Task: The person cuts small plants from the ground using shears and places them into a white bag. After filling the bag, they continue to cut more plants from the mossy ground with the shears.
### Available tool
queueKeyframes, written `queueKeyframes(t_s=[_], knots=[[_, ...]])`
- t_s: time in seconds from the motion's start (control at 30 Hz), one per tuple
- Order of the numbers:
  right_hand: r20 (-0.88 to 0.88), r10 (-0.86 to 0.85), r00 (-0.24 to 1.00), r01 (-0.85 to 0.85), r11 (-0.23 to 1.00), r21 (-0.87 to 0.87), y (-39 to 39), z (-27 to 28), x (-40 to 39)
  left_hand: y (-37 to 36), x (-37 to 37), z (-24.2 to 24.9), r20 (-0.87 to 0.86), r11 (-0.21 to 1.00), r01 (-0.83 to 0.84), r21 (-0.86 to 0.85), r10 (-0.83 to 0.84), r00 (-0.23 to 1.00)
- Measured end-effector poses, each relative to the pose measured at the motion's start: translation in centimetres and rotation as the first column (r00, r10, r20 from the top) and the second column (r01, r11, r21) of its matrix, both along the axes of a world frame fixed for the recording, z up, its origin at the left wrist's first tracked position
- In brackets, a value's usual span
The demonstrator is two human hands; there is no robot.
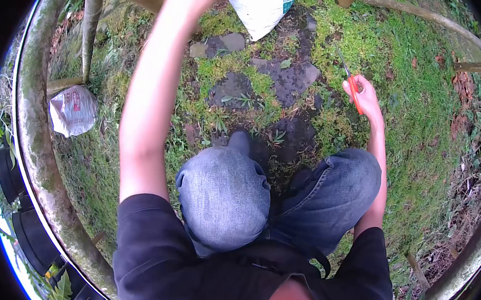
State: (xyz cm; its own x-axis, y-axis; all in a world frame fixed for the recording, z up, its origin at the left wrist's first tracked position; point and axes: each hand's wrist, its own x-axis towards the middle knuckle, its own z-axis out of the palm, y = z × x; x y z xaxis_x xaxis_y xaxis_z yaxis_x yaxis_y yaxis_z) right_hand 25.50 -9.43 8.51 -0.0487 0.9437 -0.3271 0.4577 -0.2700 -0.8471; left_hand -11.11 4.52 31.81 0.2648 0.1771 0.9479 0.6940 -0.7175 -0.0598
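An outdoor garden or yard, mossy grass (413, 143) spread underfoot, dark flat stones (294, 82) set into its middle, wooden poles (89, 38) around its edges, black pots (33, 237) beyond the left edge, leafy plants (63, 290) among them

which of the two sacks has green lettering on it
The top sack, cut off by the upper edge of the view: its print is green. The left sack shows red print instead.

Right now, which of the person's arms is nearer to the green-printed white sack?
Left. The left arm reaches the picture's top edge close beside the sack; the right hand, gripping orange-handled scissors, is farther off, below and to its right.
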Motion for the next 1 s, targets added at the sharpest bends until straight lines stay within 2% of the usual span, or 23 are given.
queueKeyframes(t_s=[0.03, 0.07, 0.1, 0.13, 0.17, 0.2, 0.23, 0.3, 0.4, 0.47, 0.57, 0.63, 0.67, 0.8, 0.9, 1.0], knots=[[0.002, 0.009, 1.0, -0.009, 1.0, -0.021, -0.2, 0.0, -0.3, -1.3, -0.6, -5.2, -0.101, 0.949, -0.047, -0.312, 0.015, 0.995], [0.003, 0.021, 1.0, -0.021, 0.999, -0.046, -0.3, 0.0, -0.6, -2.7, -1.2, -10.3, -0.201, 0.799, -0.122, -0.589, 0.002, 0.98], [0.004, 0.033, 0.999, -0.032, 0.997, -0.072, -0.5, -0.1, -0.9, -4.9, -1.3, -15.0, -0.214, 0.583, -0.111, -0.805, -0.11, 0.971], [0.081, 0.082, 0.993, -0.082, 0.997, 0.001, -0.2, -2.0, -0.5, -7.6, -1.3, -17.1, -0.323, 0.363, -0.232, -0.903, -0.214, 0.922], [0.078, 0.097, 0.992, -0.097, 0.995, 0.004, -0.3, -1.9, -0.9, -9.4, -1.6, -21.2, -0.272, 0.17, -0.236, -0.957, -0.24, 0.932], [0.076, 0.112, 0.991, -0.113, 0.994, 0.005, -0.5, -1.5, -1.7, -11.4, -2.1, -24.0, -0.297, 0.078, -0.287, -0.955, -0.246, 0.923], [0.073, 0.127, 0.989, -0.128, 0.992, 0.005, -0.5, -1.3, -2.4, -13.6, -2.3, -24.9, -0.376, 0.044, -0.377, -0.925, -0.228, 0.898], [0.088, 0.173, 0.981, -0.174, 0.985, -0.005, -0.2, -2.0, -3.3, -16.4, -3.2, -28.4, -0.368, 0.034, -0.368, -0.929, -0.173, 0.913], [0.139, 0.247, 0.959, -0.242, 0.969, -0.052, 0.1, -2.1, -5.7, -19.1, -4.1, -31.1, -0.405, 0.022, -0.404, -0.914, -0.061, 0.912], [0.175, 0.306, 0.936, -0.301, 0.952, -0.055, 0.3, -2.0, -7.4, -20.0, -4.3, -32.1, -0.4, 0.017, -0.401, -0.916, 0.03, 0.916], [0.185, 0.352, 0.917, -0.343, 0.936, -0.082, 0.3, -2.1, -9.3, -20.6, -4.4, -32.6, -0.375, 0.016, -0.376, -0.926, 0.063, 0.925], [0.228, 0.395, 0.89, -0.374, 0.918, -0.129, 0.2, -1.8, -10.4, -21.1, -4.1, -32.3, -0.365, 0.06, -0.372, -0.927, 0.096, 0.926], [0.255, 0.414, 0.874, -0.398, 0.91, -0.115, 0.0, -1.4, -11.0, -21.0, -4.1, -32.1, -0.359, 0.084, -0.369, -0.926, 0.11, 0.927], [0.456, 0.472, 0.755, -0.536, 0.844, 0.013, -1.2, -2.5, -13.0, -20.3, -4.4, -31.9, -0.33, 0.052, -0.336, -0.94, 0.095, 0.939], [0.56, 0.403, 0.724, -0.584, 0.79, 0.186, -2.7, -5.5, -13.9, -19.8, -4.7, -31.9, -0.321, 0.022, -0.324, -0.946, 0.097, 0.942], [0.601, 0.408, 0.687, -0.629, 0.749, 0.209, -3.8, -7.1, -14.7, -19.5, -5.2, -32.0, -0.336, 0.015, -0.338, -0.941, 0.076, 0.939]])
